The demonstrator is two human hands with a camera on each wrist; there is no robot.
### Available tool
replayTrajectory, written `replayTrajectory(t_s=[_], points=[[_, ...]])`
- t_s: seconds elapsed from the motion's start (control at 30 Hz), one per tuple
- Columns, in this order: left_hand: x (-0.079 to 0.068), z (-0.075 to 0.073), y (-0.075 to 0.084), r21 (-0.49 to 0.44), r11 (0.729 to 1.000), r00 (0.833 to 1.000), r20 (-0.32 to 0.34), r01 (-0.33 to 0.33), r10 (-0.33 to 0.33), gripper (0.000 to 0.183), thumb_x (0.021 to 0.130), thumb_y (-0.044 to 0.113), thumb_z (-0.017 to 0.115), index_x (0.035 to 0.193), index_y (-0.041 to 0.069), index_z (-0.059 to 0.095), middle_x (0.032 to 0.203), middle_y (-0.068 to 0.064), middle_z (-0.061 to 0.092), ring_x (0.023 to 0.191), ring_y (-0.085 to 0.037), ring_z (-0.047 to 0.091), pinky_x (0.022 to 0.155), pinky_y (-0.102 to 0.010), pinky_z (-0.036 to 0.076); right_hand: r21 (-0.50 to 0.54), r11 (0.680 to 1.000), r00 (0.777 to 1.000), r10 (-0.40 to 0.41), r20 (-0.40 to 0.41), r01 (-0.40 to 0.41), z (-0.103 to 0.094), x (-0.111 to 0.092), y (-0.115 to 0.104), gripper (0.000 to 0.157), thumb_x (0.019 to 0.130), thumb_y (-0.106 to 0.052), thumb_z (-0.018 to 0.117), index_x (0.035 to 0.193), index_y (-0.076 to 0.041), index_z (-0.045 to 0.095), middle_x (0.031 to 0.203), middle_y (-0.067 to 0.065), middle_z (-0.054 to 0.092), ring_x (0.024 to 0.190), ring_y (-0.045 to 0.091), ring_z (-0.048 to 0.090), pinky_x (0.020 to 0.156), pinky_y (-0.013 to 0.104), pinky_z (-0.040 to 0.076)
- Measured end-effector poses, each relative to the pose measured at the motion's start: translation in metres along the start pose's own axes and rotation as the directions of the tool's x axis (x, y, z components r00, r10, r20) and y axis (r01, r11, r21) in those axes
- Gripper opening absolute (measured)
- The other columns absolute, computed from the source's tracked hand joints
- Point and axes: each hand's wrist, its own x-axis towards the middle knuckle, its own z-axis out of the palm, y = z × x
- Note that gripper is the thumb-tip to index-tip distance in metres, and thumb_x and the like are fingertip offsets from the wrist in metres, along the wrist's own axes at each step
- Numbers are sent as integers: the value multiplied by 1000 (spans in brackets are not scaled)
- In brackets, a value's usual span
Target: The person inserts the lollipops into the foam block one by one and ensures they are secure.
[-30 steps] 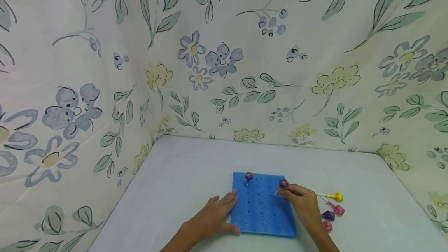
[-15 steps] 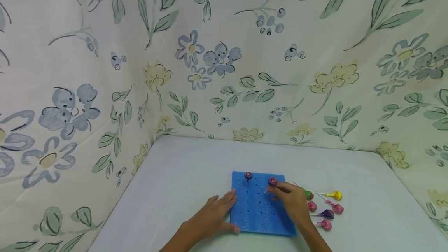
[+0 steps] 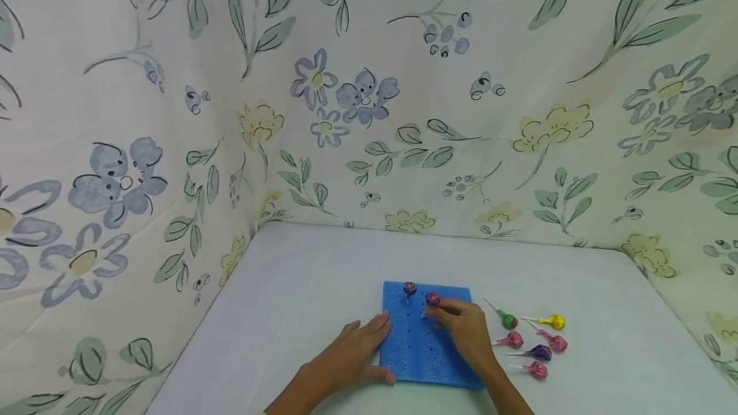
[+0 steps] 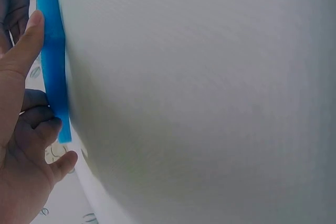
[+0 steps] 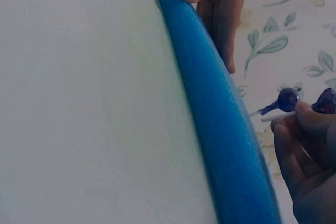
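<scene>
A blue foam board [image 3: 423, 367] with rows of small holes lies on the white table. One dark red-and-purple lollipop [image 3: 410, 289] stands upright by its stick near the board's far left corner. My left hand [image 3: 354, 354] rests along the board's left edge, thumb and fingers extended against it. Between thumb and fingers my right hand [image 3: 464, 332] pinches the stick of a second dark lollipop [image 3: 432, 298], held over the board just right of the standing one. The right wrist view shows this stick's white lower end [image 5: 269, 119] free and tilted, near the standing lollipop [image 5: 287, 100].
Right of the board lie several loose lollipops: a green one [image 3: 509, 320], a yellow one [image 3: 556, 321], a purple one [image 3: 541, 352] and pink ones [image 3: 538, 371]. Floral cloth [image 3: 369, 165] hangs behind and beside the white table [image 3: 311, 274].
My right hand has carried the pinched lollipop leftward over the board, closer to the standing one. Loose lollipops it had covered now show. My left hand has stayed in place.
</scene>
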Motion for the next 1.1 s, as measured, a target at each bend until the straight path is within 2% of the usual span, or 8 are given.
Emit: replayTrajectory(t_s=[0.43,0.83,1.1], points=[[-1,1,-2,9,1000,999,-21,-25,25,99,90,72,66,164,11,41,174,-5,31,159,-20,34,122,-56,38,7,999,999,-37,14,37,23,6,6,8,91,-9,83,97,-5,85,95,7,81,73,18,76,67,26,62],[2,3,-4,0,1000,1000,-16,-15,15,98,91,71,66,163,11,42,174,-5,30,159,-20,33,123,-56,37,-146,988,998,-54,26,58,31,11,7,4,89,-15,86,92,-13,85,83,1,77,62,13,64,58,24,52],[2,3,-4,3,1000,999,-27,-30,30,98,91,72,65,163,10,42,174,-6,31,159,-21,34,122,-57,38,-204,976,997,-65,35,71,31,14,9,4,87,-13,87,89,-12,84,85,2,76,56,12,59,53,24,49]])
